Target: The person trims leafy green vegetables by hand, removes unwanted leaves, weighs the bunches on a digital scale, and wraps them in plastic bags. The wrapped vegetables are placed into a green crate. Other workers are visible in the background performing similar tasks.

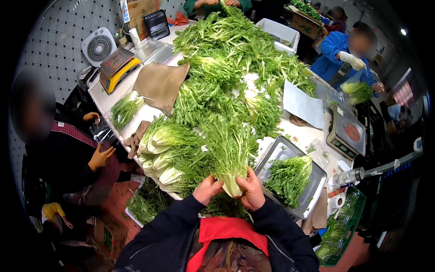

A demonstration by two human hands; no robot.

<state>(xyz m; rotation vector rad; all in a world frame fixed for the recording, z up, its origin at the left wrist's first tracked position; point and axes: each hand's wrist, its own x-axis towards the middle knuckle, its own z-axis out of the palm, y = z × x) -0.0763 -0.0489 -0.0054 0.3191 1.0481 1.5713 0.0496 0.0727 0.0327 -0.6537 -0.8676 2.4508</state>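
Both my hands hold one head of frisée-like leafy greens (232, 159) near the table's front edge, its pale root end towards me and its leaves pointing away. My left hand (208, 189) grips the left side of the base, my right hand (252, 191) the right side. To the left lie several stacked heads with pale stems (166, 149). On the right, a metal tray (314, 204) holds another head of greens (292, 178). A large heap of loose greens (221, 44) spreads over the table beyond my hands.
A yellow scale (119, 73) and brown cloth (161, 83) are at left; a second scale (348, 131), blue-white sheet (303, 103) and clear jar (348, 176) at right. A worker (93, 153) stands left, one in blue (334, 51) back right, another in green (217, 6) opposite.
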